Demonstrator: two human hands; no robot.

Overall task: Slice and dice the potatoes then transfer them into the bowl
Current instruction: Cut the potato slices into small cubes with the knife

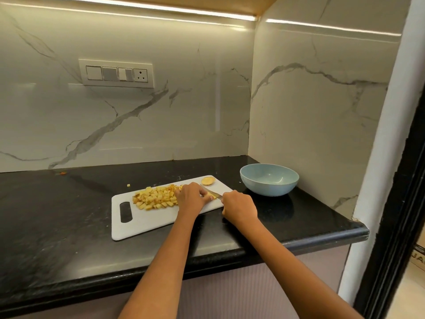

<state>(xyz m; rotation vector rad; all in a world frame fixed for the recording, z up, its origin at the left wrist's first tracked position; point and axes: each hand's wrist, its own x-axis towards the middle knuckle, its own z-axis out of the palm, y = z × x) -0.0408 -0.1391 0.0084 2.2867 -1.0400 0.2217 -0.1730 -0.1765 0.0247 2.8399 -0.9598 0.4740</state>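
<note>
Cutting board (pixel 147 221): white, lying on the black counter (pixel 69 226), handle slot at its near left end.
Diced potato (pixel 154 198): a heap of yellow cubes sitting mid-board; one stray cube (pixel 128 185) lying on the counter just behind the board.
Potato piece (pixel 208 180): a round cut end resting at the board's far right corner.
Left hand (pixel 192 196): fingers curling down over a small potato bit beside the heap, holding it on the board.
Right hand (pixel 239 207): gripping a knife (pixel 212 193), blade lying across the board right against the left fingers.
Bowl (pixel 269 179): pale blue, standing on the counter right of the board, holding nothing visible.
</note>
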